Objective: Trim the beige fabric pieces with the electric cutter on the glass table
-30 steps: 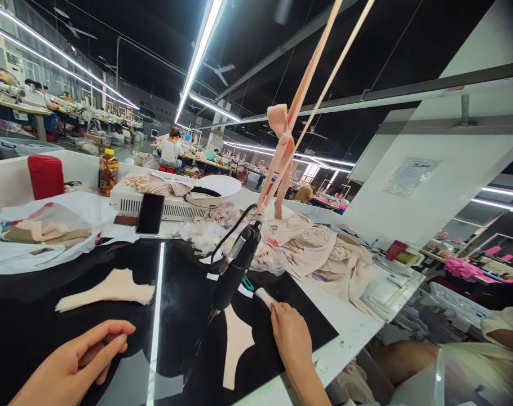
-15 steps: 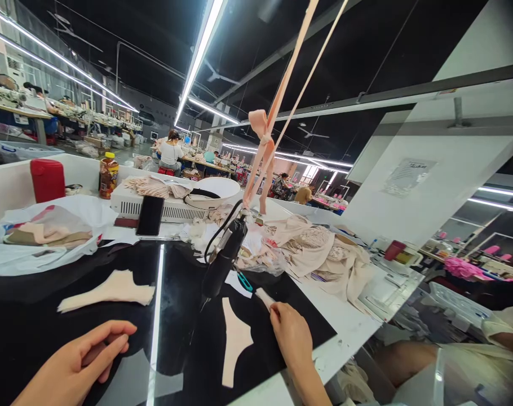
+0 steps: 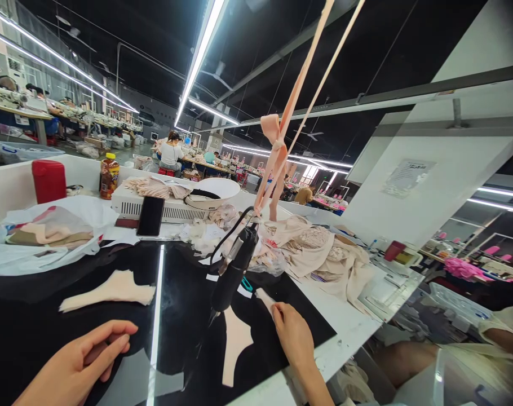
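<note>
My right hand [image 3: 293,338] pinches the near end of a narrow beige fabric piece [image 3: 265,300] on the black mat [image 3: 32,332]. Loosely curled, my left hand [image 3: 91,355] has its thumb apart from the index finger and nothing visible between them. It is beside a grey translucent template [image 3: 129,375]. A wider cream fabric piece [image 3: 235,349] lies between my hands, and another cream cut piece [image 3: 108,290] lies beyond my left hand. A black handheld tool [image 3: 235,268] hangs from peach fabric straps [image 3: 288,118], its tip over the far end of the middle piece.
Teal thread snips [image 3: 247,283] lie behind the tool. A beige fabric heap [image 3: 319,248] covers the back right. A phone [image 3: 150,216] leans on a white box [image 3: 172,211]; a plastic bag [image 3: 49,225] sits left. Another person's arm [image 3: 408,358] is at the lower right.
The hanging tool and its straps have swung to the right, bringing the tip over the middle fabric piece. Both hands stay nearly still.
</note>
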A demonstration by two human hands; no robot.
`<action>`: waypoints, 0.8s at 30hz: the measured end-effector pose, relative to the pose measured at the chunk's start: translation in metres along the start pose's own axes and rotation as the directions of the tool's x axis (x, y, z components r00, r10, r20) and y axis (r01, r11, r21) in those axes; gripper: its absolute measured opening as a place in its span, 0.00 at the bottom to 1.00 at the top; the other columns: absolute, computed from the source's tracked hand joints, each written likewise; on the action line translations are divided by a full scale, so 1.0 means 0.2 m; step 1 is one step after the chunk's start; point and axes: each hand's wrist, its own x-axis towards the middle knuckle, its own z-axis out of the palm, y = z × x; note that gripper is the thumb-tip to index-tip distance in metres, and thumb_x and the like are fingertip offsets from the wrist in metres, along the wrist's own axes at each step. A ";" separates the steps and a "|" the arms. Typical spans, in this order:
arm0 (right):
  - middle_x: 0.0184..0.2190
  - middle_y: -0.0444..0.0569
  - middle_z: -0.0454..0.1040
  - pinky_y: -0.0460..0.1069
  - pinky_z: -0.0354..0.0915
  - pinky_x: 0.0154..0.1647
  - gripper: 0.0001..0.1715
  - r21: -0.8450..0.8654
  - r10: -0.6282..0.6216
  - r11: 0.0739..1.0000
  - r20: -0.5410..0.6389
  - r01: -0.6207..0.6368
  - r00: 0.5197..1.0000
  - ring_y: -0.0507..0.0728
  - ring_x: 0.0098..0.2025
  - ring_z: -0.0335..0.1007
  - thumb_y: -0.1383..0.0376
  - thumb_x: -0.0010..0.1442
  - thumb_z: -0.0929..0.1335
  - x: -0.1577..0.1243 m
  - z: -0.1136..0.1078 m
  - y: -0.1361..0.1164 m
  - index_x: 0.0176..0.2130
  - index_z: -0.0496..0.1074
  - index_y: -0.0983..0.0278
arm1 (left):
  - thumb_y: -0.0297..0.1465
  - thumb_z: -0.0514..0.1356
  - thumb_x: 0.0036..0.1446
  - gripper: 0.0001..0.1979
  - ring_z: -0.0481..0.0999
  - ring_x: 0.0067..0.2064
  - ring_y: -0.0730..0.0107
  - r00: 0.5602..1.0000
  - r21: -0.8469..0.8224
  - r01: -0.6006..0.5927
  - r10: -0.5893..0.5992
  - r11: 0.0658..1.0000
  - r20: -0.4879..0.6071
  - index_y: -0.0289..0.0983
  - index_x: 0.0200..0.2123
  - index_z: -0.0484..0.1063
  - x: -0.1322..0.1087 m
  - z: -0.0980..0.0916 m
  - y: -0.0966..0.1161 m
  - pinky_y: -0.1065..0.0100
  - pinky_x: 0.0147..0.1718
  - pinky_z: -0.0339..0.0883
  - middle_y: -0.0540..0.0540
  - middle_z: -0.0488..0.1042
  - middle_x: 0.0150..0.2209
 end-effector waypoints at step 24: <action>0.54 0.53 0.75 0.60 0.75 0.50 0.20 0.919 0.404 0.313 0.101 -0.241 0.909 0.61 0.50 0.77 0.56 0.70 0.70 0.03 -0.03 0.15 0.57 0.72 0.64 | 0.64 0.59 0.48 0.36 0.59 0.18 0.70 1.000 0.004 -0.013 0.013 1.000 0.011 0.41 0.47 0.77 0.01 0.00 -0.02 0.73 0.16 0.50 0.54 0.61 0.20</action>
